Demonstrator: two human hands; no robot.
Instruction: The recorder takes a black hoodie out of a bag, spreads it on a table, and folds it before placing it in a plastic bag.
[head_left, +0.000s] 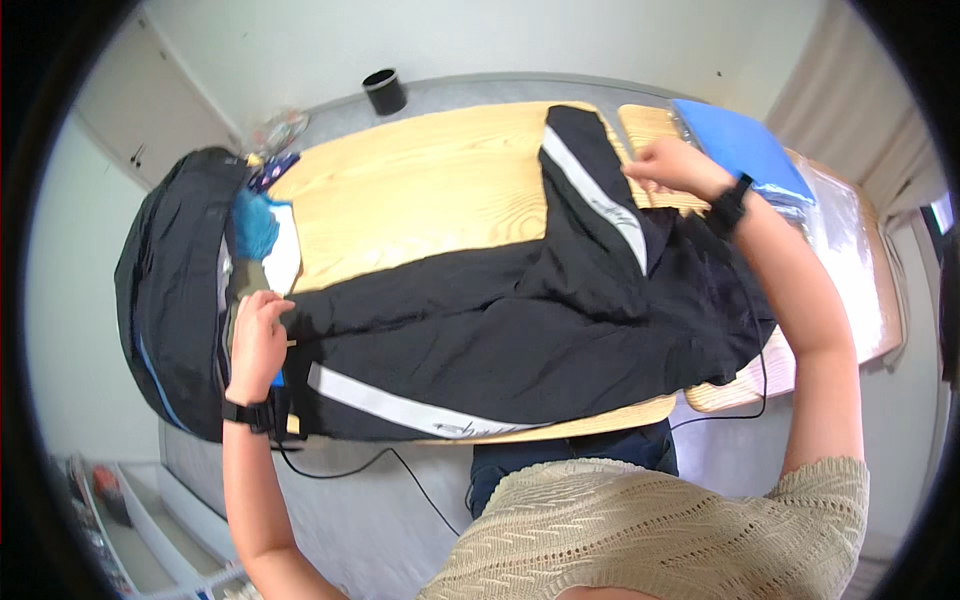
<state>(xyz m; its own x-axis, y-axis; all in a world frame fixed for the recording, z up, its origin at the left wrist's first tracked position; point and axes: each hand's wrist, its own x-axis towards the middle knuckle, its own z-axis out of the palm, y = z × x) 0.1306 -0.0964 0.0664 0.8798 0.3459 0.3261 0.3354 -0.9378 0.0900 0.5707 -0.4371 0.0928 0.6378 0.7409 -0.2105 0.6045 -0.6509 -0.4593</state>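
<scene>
A pair of black trousers with white side stripes lies spread over the wooden table. One leg runs left along the near side; the other is bent away towards the far edge. My left hand is at the left hem, beside an open black bag, fingers bent and fingertips at the cloth. Whether they pinch it is unclear. My right hand, fingers curled, is by the right edge of the bent leg; I cannot see whether cloth is between the fingers.
Teal cloth and a white item show at the bag's opening. A blue package in clear plastic sits on a second wooden table at right, with clear plastic beside it. A black bin stands by the wall. Black cable hangs near me.
</scene>
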